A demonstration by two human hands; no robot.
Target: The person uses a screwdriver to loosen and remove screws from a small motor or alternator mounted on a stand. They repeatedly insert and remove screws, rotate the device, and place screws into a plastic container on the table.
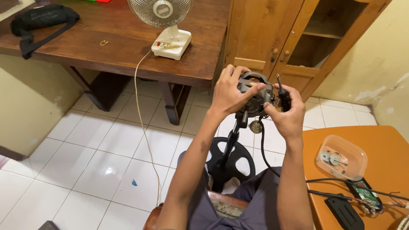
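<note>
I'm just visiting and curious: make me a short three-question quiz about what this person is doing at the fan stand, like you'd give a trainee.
1. True or false: the left hand grips the bare fan motor on top of the black stand.
2. What does the right hand hold besides touching the motor? A) a hammer B) a screwdriver C) a paintbrush
3. Where does the clear plastic container with small metal parts sit?

Key
1. True.
2. B, a black-handled screwdriver, its shaft pointing up.
3. On the orange table to the person's right, near a black cable.
</note>
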